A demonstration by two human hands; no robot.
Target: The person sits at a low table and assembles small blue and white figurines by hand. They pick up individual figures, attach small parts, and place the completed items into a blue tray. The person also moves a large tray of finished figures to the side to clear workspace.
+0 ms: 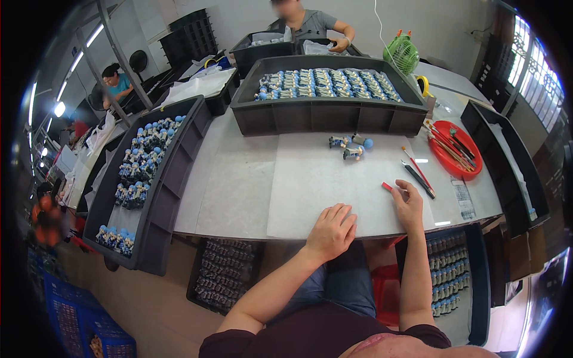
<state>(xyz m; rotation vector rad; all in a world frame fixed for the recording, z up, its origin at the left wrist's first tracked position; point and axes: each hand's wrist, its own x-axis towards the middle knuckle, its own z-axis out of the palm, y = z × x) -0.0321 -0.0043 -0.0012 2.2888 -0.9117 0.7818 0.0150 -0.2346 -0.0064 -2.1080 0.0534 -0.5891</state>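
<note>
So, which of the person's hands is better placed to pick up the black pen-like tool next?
Probably the right hand: it is close to the black pen-like tool, though it seems to hold a small red piece. The left hand rests on the white sheet, farther away.

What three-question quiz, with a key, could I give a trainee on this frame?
1. How many small blue-capped figurines lie loose on the white paper sheet?
2. True or false: the round red plastic dish holds several slim brushes.
3. Which is nearest the bare right hand?
(a) the green plastic fan
(b) the short red stick
(c) the blue plastic crate

Key: 1. Three; 2. True; 3. b
</note>
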